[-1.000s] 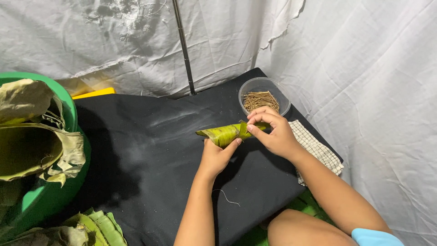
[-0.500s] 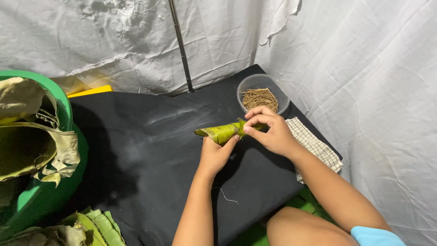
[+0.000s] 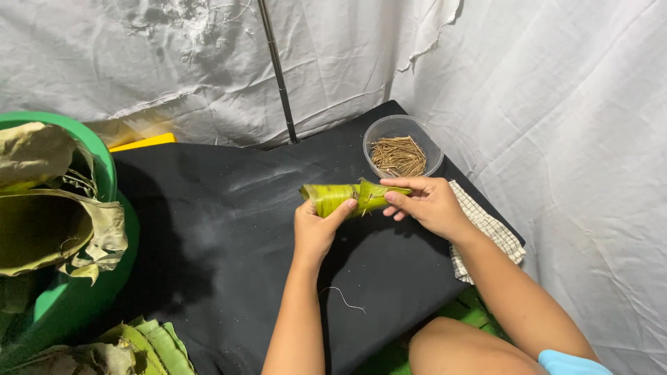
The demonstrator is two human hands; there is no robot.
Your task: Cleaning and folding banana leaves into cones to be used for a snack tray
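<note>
Green banana-leaf roll (image 3: pixel 345 196), folded tight, held level by both hands.

A green tub (image 3: pixel 111 170) holds dried leaves (image 3: pixel 48 208).

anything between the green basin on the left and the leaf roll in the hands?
Head view: only bare black table cloth lies between the green plastic basin of dried leaves and the green rolled leaf parcel held by the left hand and right hand.
</note>
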